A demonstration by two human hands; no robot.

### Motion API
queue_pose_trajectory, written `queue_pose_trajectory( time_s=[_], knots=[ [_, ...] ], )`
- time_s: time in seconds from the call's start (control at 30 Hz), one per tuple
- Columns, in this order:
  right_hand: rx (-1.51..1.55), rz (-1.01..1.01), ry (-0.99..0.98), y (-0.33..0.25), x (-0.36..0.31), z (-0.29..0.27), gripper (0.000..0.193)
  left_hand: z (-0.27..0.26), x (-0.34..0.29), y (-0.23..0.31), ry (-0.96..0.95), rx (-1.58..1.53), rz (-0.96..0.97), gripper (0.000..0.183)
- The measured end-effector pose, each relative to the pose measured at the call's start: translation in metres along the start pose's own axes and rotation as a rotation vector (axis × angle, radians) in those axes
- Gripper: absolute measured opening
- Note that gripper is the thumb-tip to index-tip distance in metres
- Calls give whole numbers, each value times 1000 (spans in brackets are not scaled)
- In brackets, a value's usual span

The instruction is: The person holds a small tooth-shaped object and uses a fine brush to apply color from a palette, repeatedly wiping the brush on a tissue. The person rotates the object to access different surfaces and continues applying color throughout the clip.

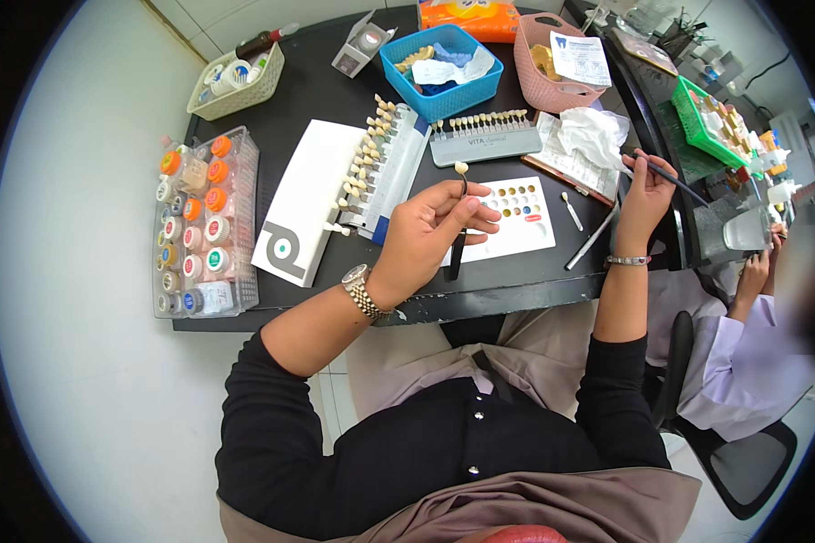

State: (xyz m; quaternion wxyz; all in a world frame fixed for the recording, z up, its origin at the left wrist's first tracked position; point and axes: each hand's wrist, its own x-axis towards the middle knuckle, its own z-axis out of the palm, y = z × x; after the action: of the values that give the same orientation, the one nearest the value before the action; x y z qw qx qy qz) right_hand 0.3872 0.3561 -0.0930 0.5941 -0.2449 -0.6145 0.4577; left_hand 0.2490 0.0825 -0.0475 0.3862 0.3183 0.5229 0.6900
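My left hand [421,235] is closed around dark tweezers [456,255], held upright over the near edge of the table. A small ivory tooth crown [462,167] sits at their upper tip. Farther right, my right hand [647,204] grips a thin dark-handled brush [666,174], its tip end beside a crumpled white tissue [593,136]. Beneath my left hand lies a white card [534,237] with rows of coloured round spots, partly hidden by my fingers. Behind it stands a grey shade guide [487,147] with a row of tooth tabs.
To the left are a longer shade guide [391,172], a white box [310,195] and a clear basket of jars [244,226]. Blue [462,95] and pink [561,95] baskets stand behind. Another brush [593,237] lies near the front edge. A co-worker [743,353] sits at right.
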Motion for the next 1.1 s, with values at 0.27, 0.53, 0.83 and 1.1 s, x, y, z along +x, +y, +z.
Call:
queue_pose_trajectory(
  time_s=[0.27, 0.53, 0.83, 1.1],
  knots=[
    [-296, 35, -31, -1, -5, 3, 17, 2, -3, 4, 4, -13, 8, 24],
    [-367, -7, 21, -7, -11, 3, 13, 2, -5, 5, -9, -19, -18, 24],
    [-432, -119, 46, -3, -4, 6, 10, 6, -5, 5, 63, -17, -5, 24],
    [-389, -119, 94, -13, -10, 8, 11, 12, -3, 8, 58, -11, 4, 22]
  ],
)
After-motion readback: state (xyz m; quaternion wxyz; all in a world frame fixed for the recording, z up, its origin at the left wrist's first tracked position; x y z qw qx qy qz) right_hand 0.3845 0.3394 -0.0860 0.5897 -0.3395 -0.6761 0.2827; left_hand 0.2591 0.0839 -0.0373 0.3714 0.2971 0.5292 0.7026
